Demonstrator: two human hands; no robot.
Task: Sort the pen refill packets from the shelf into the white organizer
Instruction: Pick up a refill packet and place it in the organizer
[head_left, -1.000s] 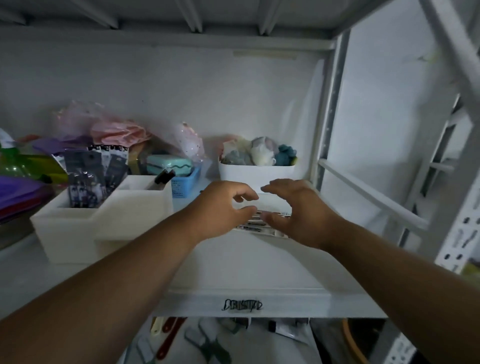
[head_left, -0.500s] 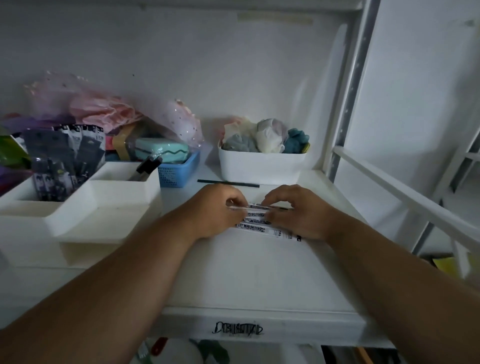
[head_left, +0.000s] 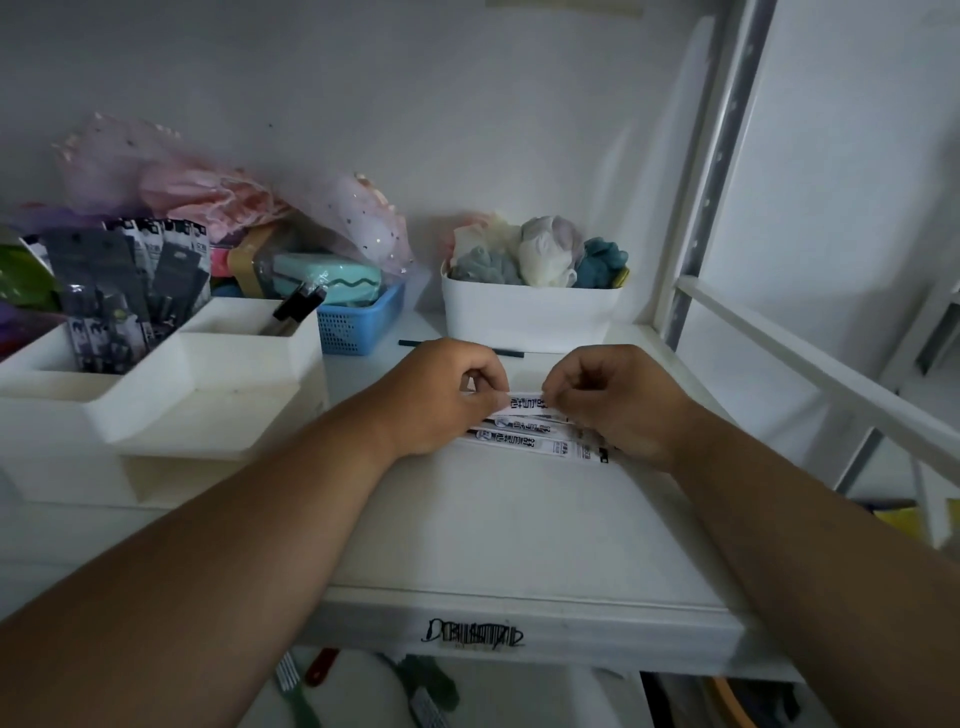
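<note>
- On the white shelf (head_left: 519, 525), right of the white organizer (head_left: 171, 395): small stack of pen refill packets (head_left: 530, 434), lying flat
- Left hand (head_left: 441, 397) fingers curled, pinching left end of the top packet (head_left: 524, 402)
- Right hand (head_left: 618, 402) fingers curled, pinching its right end; top packet sits just above the rest of the stack
- Organizer's rear left compartment holds dark packets (head_left: 119, 291) standing upright
- Behind the hands: white bin (head_left: 530, 317) of soft bundles; blue basket (head_left: 358, 322) between bin and organizer
</note>
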